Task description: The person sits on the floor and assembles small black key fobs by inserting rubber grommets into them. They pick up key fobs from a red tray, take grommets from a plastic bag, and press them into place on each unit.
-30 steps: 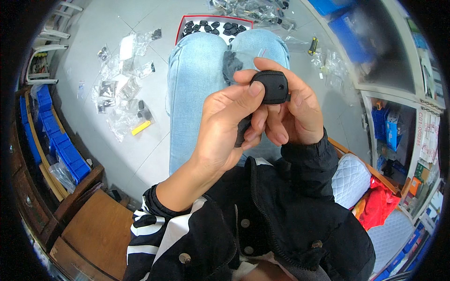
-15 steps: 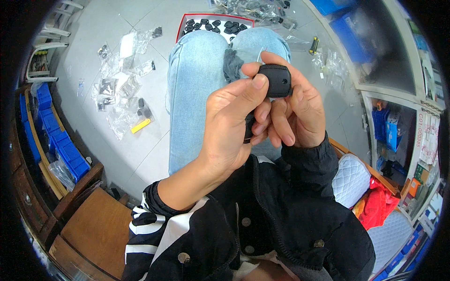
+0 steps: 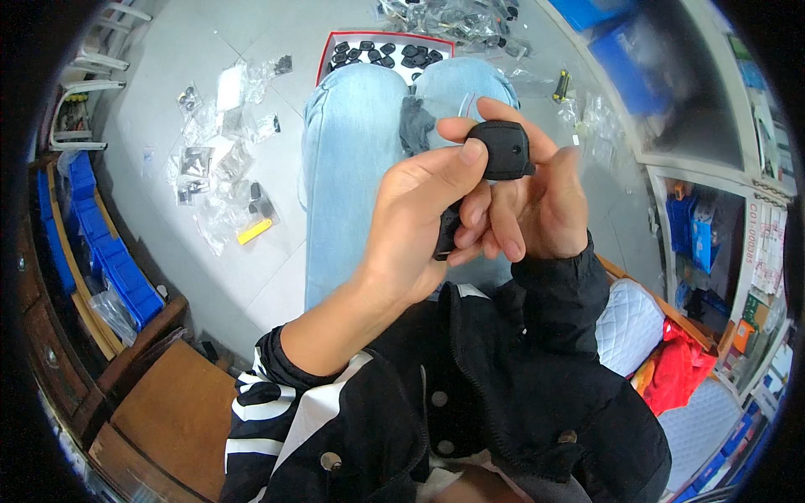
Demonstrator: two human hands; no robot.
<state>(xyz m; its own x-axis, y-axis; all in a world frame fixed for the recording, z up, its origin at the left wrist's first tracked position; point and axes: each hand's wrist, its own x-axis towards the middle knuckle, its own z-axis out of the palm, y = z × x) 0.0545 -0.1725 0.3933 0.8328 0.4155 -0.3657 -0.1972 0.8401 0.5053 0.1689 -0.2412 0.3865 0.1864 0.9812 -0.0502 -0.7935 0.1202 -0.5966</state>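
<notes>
A black key fob shell point(image 3: 505, 149) with a small round hole is held up above my lap. My left hand point(image 3: 419, 197) pinches its left side between thumb and index finger. A second black piece point(image 3: 449, 230) sits in the curled lower fingers of the same hand, mostly hidden. At the fob's right side is my right hand point(image 3: 549, 197). Its index finger reaches up behind the fob, its thumb stands off the edge, and its other fingers hang loosely below, near my left fingertips.
Beyond my knees stands a red-rimmed white box point(image 3: 386, 39) of black fob shells. Plastic bags point(image 3: 222, 155) and a yellow tool point(image 3: 254, 231) lie on the floor to the left. Blue bins point(image 3: 113, 251) line the left side; a glass cabinet point(image 3: 696, 109) stands right.
My right thumb has come away from the fob's edge. The fob has shifted slightly right and down, and a small tab now shows at its lower right corner.
</notes>
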